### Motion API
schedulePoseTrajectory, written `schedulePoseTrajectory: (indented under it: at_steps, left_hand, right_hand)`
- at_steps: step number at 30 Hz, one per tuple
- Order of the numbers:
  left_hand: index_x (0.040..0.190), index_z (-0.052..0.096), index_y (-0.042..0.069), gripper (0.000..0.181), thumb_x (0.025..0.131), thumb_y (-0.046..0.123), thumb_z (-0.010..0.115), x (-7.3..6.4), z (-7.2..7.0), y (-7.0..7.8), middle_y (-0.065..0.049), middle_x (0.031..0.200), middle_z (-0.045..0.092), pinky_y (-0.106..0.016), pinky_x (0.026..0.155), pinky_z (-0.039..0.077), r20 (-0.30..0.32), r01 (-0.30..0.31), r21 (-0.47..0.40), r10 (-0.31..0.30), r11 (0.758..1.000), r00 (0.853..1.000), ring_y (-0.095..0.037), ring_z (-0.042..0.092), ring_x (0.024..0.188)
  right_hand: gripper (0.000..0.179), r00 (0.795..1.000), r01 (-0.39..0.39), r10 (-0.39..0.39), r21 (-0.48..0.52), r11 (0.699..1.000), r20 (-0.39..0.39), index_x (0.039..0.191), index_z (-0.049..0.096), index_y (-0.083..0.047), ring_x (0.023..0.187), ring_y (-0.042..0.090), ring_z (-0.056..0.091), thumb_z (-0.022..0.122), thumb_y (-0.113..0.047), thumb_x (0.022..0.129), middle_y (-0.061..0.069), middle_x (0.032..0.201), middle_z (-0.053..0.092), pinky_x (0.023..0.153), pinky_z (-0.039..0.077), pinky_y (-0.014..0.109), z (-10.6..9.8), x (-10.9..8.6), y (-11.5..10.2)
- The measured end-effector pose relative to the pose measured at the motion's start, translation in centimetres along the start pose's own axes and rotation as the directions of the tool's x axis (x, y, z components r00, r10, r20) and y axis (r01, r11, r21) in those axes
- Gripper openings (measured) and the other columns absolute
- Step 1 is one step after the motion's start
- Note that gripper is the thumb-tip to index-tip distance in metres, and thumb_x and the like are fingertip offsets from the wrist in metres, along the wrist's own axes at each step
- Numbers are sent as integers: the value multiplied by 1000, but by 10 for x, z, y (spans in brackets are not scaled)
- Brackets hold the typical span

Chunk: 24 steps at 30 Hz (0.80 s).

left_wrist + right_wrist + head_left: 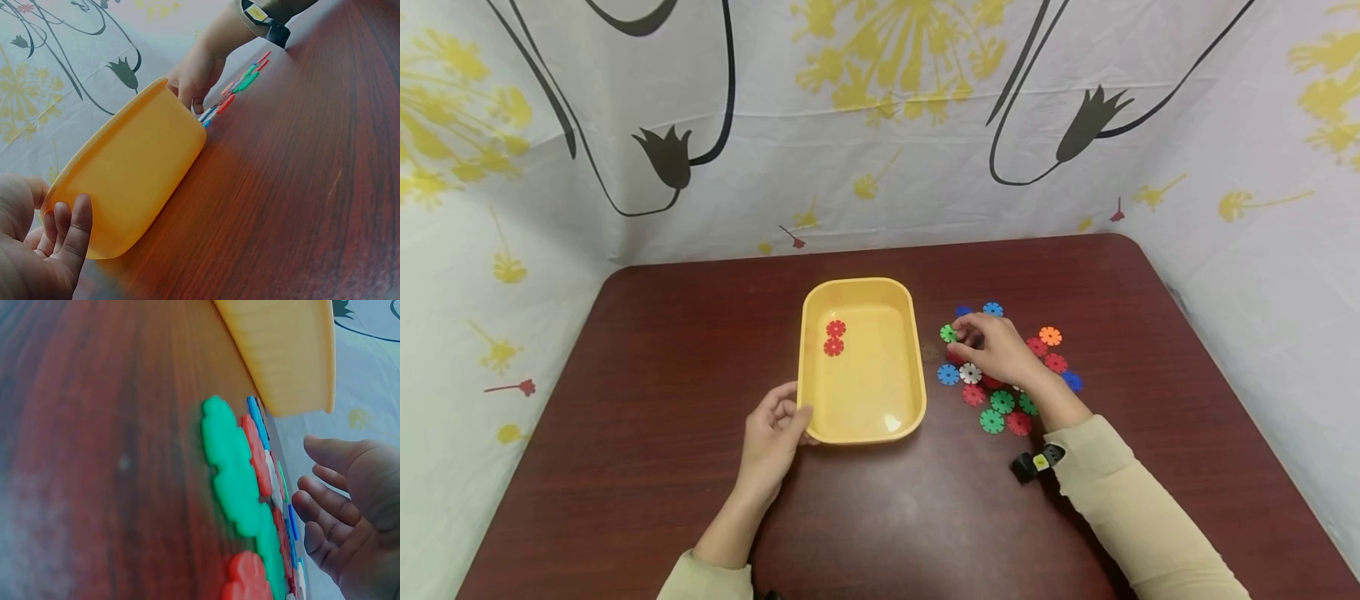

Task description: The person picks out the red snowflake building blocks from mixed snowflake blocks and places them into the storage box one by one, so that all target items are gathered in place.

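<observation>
My left hand [772, 437] grips the near left corner of a yellow plastic tray [865, 400], thumb over the rim and fingers against the outer wall [134, 175]. Inside the tray lie two red notched discs [833, 347], one just behind the other. To the right, my right hand [1000, 350] hovers over a loose spread of flat, flower-like plastic discs. Its thumb and fingers are apart and loosely bent in the right wrist view, with nothing between them. A light green disc [948, 333] lies by the fingertips, and part of the spread is hidden under the hand.
Around the right hand lie blue discs [948, 374], a white disc [970, 372], green discs [992, 421], red discs [1018, 423] and an orange disc [1050, 336]. The dark wooden table [662, 358] meets a patterned cloth [865, 200] at the back and sides.
</observation>
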<state>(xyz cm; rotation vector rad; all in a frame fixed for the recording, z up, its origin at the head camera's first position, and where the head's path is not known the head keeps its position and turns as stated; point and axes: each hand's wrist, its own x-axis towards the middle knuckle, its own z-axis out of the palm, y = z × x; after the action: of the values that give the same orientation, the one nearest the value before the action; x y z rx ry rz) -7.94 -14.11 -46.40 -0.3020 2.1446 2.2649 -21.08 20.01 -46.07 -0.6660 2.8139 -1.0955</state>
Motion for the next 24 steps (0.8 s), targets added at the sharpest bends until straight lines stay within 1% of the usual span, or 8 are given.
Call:
schedulePoseTrajectory:
  at_steps: [9, 16, 20, 24]
  left_hand:
    - [135, 53, -2, 39, 96, -6, 60, 0, 0, 0, -18, 83, 57, -28, 58, 61, -3, 1, 1, -1, 1000, 1000, -14, 62, 63]
    - [135, 53, -2, 40, 96, -6, 60, 0, 0, 0, -14, 82, 57, -28, 58, 61, -4, 1, 0, -1, 1000, 1000, -13, 62, 62]
    - [135, 54, -2, 40, 96, -6, 60, 0, -1, 1, -16, 82, 57, -27, 57, 60, -4, -4, -2, 4, 1000, 1000, -13, 62, 62]
    - [134, 54, -2, 39, 96, -6, 60, 1, 0, 0, -17, 82, 57, -27, 57, 60, -3, -8, 3, 8, 1000, 1000, -13, 62, 62]
  right_hand:
    - [26, 999, -16, 18, -39, 999, 51, 107, 69, -1, 74, 17, 57, 80, -18, 89, 7, 94, 65, 64, 54, 29, -1, -1, 6]
    - [26, 995, -38, 45, -76, 996, 93, 100, 69, -3, 67, 16, 52, 81, -23, 88, 5, 89, 62, 59, 51, 29, -2, -1, 8]
    - [25, 994, -32, 41, -94, 995, 98, 98, 70, -3, 67, 17, 50, 81, -23, 88, 3, 84, 60, 58, 48, 28, -3, 0, 8]
    - [26, 995, -39, 50, -122, 992, 90, 101, 71, -2, 68, 18, 49, 81, -22, 88, 2, 79, 58, 58, 46, 29, -4, 0, 8]
